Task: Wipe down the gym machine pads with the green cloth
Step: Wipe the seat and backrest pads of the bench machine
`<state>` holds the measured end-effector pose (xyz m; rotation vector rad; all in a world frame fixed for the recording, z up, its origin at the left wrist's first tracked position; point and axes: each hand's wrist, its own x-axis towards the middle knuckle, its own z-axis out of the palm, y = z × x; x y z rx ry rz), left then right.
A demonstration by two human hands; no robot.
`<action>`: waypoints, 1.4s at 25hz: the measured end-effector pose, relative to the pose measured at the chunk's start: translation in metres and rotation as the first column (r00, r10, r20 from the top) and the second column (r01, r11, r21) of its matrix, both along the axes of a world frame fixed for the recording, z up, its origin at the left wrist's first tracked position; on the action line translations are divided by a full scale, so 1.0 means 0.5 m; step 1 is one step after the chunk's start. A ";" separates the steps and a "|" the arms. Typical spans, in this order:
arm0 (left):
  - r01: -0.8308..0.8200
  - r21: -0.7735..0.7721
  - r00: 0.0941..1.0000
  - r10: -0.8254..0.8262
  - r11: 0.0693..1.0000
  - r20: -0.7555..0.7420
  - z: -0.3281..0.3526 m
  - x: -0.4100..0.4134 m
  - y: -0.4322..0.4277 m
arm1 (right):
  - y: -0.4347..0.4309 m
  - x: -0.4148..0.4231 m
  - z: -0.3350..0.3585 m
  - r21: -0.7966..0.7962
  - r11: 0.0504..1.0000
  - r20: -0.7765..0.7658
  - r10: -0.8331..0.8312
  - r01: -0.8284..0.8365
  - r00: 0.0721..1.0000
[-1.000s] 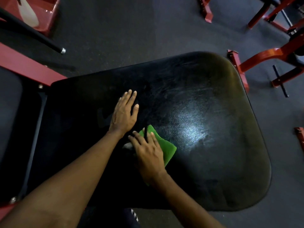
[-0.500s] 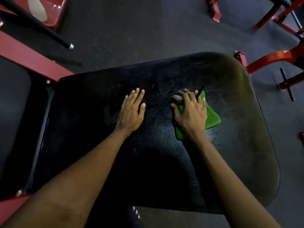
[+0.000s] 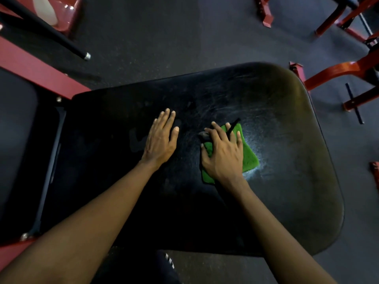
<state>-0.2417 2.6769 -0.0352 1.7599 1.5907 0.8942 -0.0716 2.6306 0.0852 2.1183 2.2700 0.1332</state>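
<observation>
Black machine pad (image 3: 276, 201) above dark floor (image 3: 164, 44). Left hand (image 3: 161, 140) lies flat, fingers straight. Right hand (image 3: 223, 155), fingers spread, presses green cloth (image 3: 249, 159).

A single view is given, taken from a wide-angle camera worn on the head and aimed forward and steeply down. The black pad (image 3: 287, 160) is seen almost from straight above, close in, and the middle of the frame is filled by it. Both forearms are seen reaching in from the bottom edge, with the left hand (image 3: 161, 140) and the right hand (image 3: 223, 154) placed near the centre. The dark floor (image 3: 164, 37) is caught along the top and the right side, and the red frame (image 3: 37, 72) is cut off at the left edge.
</observation>
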 end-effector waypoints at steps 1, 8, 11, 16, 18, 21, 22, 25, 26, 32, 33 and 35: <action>-0.005 0.002 1.000 0.005 1.000 -0.002 -0.004 -0.005 -0.018 | 0.000 -0.004 0.000 0.005 1.000 -0.026 -0.030 0.030 0.999; 0.010 -0.047 0.998 -0.013 0.999 -0.068 -0.035 -0.035 -0.100 | -0.164 0.021 0.000 -0.050 0.989 -0.040 0.140 -0.142 0.989; 0.017 -0.073 0.998 -0.021 0.997 -0.056 -0.030 -0.036 -0.100 | -0.126 0.019 0.002 -0.028 0.999 -0.041 0.043 -0.044 0.998; 0.020 -0.070 0.998 -0.024 0.997 -0.060 -0.033 -0.036 -0.102 | -0.102 -0.062 -0.033 -0.027 0.999 -0.007 -0.028 0.028 1.000; 0.014 -0.060 0.998 -0.018 0.998 -0.062 -0.033 -0.035 -0.102 | -0.125 -0.054 -0.034 -0.078 0.995 0.002 0.057 -0.057 0.998; -0.009 -0.033 0.999 0.007 0.999 -0.047 -0.036 -0.037 -0.105 | -0.138 0.001 -0.002 -0.120 0.987 -0.014 0.106 -0.107 0.994; -0.020 -0.023 0.999 0.019 1.000 -0.039 -0.038 -0.036 -0.108 | -0.137 0.022 0.011 -0.098 0.992 -0.017 0.074 -0.076 0.997; -0.028 0.003 1.000 0.028 1.000 -0.010 -0.041 -0.034 -0.109 | -0.129 0.066 0.038 -0.005 0.999 -0.028 -0.045 0.045 0.999; -0.027 0.012 1.000 0.027 1.000 -0.008 -0.041 -0.033 -0.108 | -0.127 0.060 0.034 0.028 0.997 -0.040 -0.074 0.075 0.996; -0.033 0.076 0.999 0.035 0.997 -0.027 -0.051 -0.031 -0.108 | -0.176 -0.087 -0.071 -0.002 0.996 -0.055 0.094 -0.095 0.994; -0.046 0.086 0.999 0.048 0.995 -0.024 -0.048 -0.031 -0.107 | -0.182 -0.095 -0.079 -0.018 0.990 -0.073 0.140 -0.142 0.987; -0.102 0.116 0.995 0.104 0.988 -0.005 -0.042 -0.038 -0.113 | -0.171 -0.073 -0.063 -0.015 0.980 -0.113 0.196 -0.199 0.974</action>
